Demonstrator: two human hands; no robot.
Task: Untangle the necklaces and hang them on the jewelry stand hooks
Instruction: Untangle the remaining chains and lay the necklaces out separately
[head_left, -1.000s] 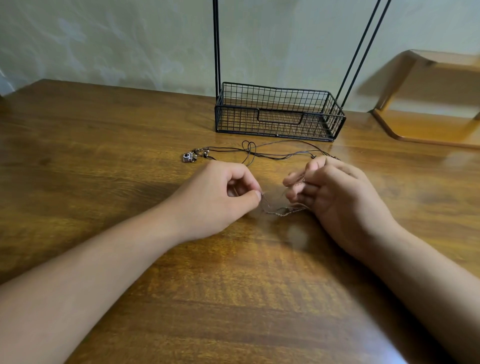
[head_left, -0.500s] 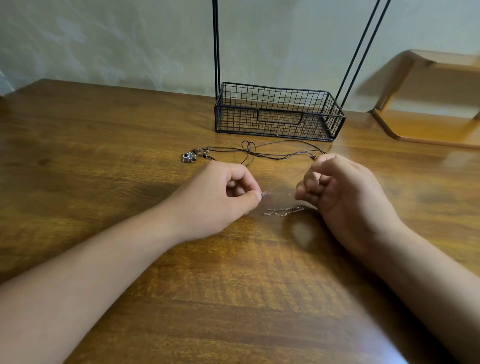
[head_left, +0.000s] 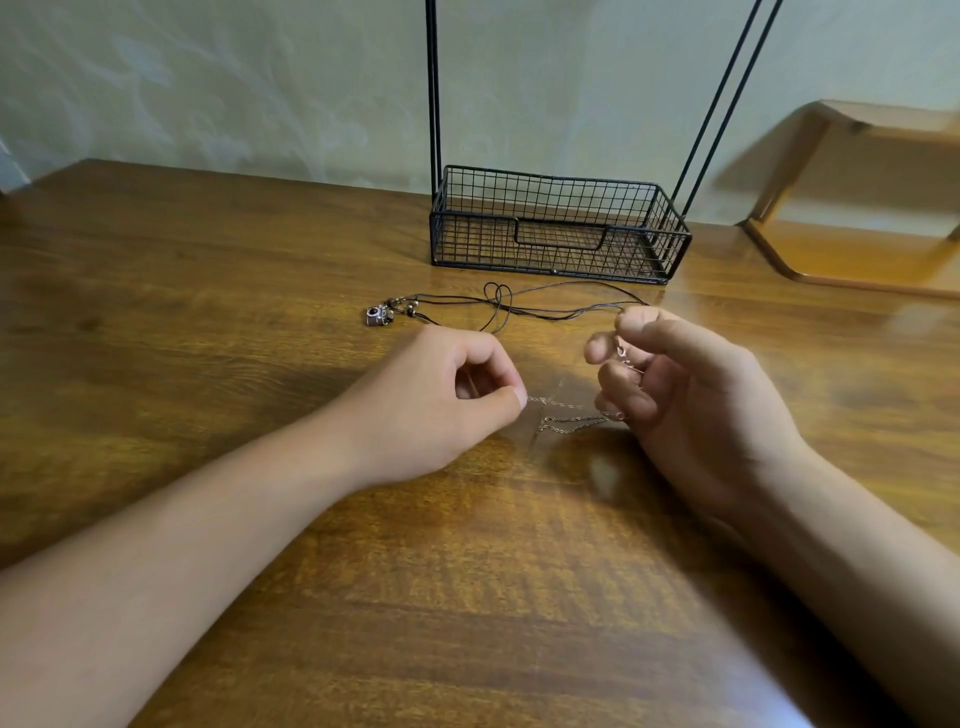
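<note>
A thin silver chain necklace (head_left: 566, 415) stretches between my two hands just above the wooden table (head_left: 260, 312). My left hand (head_left: 441, 400) pinches one end of it between thumb and forefinger. My right hand (head_left: 675, 395) has its fingers curled round the other end, with the clasp near its fingertips. Behind my hands a dark cord necklace (head_left: 519, 306) lies on the table in loose loops, its small metal pendant (head_left: 378, 315) at the left end. The black jewelry stand (head_left: 558, 228) has a wire basket base; its hooks are above the frame.
Two thin black poles (head_left: 432, 93) rise from the stand's basket toward the top edge. A wooden shelf piece (head_left: 852, 254) sits at the back right against the pale wall.
My right hand has lifted and turned palm inward, pulling the silver chain up and out from my left hand. The left hand and the cord necklace stayed put.
</note>
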